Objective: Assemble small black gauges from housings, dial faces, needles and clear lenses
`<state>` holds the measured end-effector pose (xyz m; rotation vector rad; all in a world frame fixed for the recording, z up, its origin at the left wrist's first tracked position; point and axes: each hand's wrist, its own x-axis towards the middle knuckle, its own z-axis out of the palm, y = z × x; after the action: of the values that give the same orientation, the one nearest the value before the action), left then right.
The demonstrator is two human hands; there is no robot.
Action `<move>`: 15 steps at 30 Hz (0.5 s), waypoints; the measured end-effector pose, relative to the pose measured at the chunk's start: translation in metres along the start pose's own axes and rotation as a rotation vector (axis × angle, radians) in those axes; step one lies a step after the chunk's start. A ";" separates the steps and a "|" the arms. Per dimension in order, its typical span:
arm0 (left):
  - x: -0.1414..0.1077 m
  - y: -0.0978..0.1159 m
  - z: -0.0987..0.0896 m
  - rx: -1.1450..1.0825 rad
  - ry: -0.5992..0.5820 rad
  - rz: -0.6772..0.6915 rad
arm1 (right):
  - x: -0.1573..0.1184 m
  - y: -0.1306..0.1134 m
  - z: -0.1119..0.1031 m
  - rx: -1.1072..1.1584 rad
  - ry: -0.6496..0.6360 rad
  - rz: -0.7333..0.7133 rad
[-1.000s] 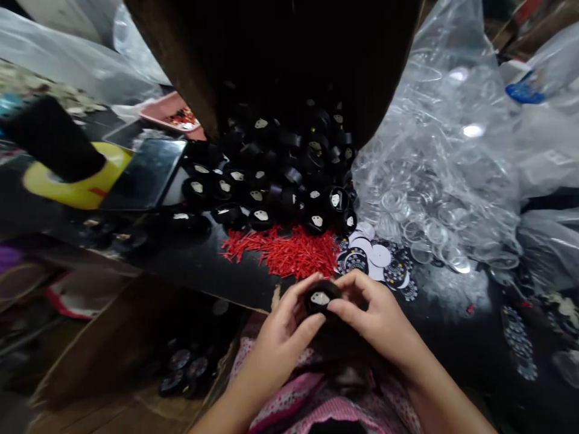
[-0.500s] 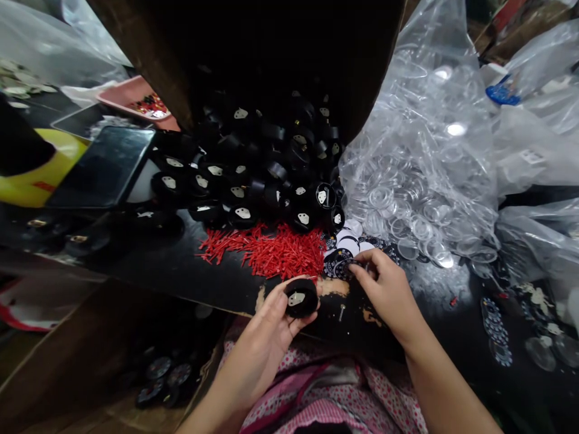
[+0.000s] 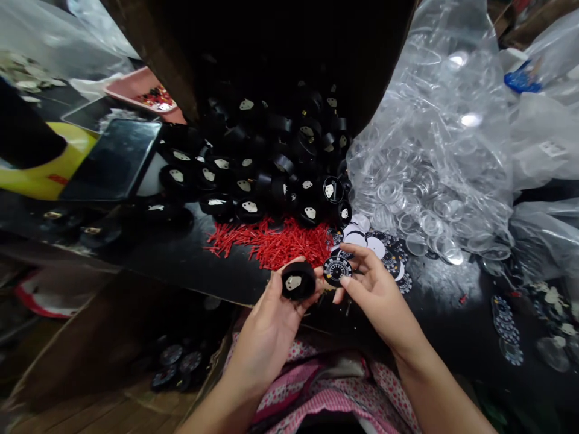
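While the left hand (image 3: 265, 316) cradles a round black housing (image 3: 306, 278) with thumb and curled fingers, partly closed around its rim, the right hand (image 3: 380, 295) pinches a printed dial disc (image 3: 337, 271) at its edge between thumb and fingers, the other fingers loosely bent. The housing faces up, showing a pale metal plate (image 3: 294, 283) inside. The dial, dark with white marks and a small yellow patch, is held just beside the housing on its right; whether the left fingertips touch it is hard to tell, as they run close together there.

Compared with the frame just before, the right hand has come away from the pile of dial discs (image 3: 375, 246) and brought the dial in toward the left hand, its printed face now in plain view. The left hand keeps its hold on the housing.

Beyond the hands, a heap of red plastic slivers (image 3: 289, 242) lies on the black table (image 3: 199, 271), just left of the disc pile. Behind the slivers are many more black housings (image 3: 249, 208), and to their right a clear plastic bag (image 3: 434, 138) spills transparent rings (image 3: 416, 242). A dark flat-screened device (image 3: 113, 158) rests at the left, near a pink tray (image 3: 129, 84).
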<state>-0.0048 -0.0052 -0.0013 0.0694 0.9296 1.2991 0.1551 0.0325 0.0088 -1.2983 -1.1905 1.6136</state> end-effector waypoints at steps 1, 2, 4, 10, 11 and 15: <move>0.000 0.000 0.000 0.033 -0.003 0.029 | 0.000 -0.001 -0.001 -0.046 -0.006 0.002; 0.000 0.000 0.000 0.067 -0.016 0.048 | 0.000 -0.002 -0.002 -0.092 0.009 -0.012; 0.000 -0.001 0.000 0.124 -0.047 0.066 | 0.000 -0.006 -0.001 -0.186 0.081 -0.074; -0.003 -0.015 -0.001 0.233 -0.072 0.010 | -0.004 -0.015 0.018 -0.428 0.162 -0.219; -0.003 -0.017 -0.002 0.270 -0.065 0.019 | -0.004 -0.015 0.020 -0.454 0.172 -0.223; -0.004 -0.019 -0.005 0.384 -0.072 0.069 | -0.002 -0.015 0.019 -0.413 0.125 -0.104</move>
<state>0.0072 -0.0169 -0.0127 0.4468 1.1116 1.1587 0.1373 0.0308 0.0246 -1.5361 -1.5375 1.2309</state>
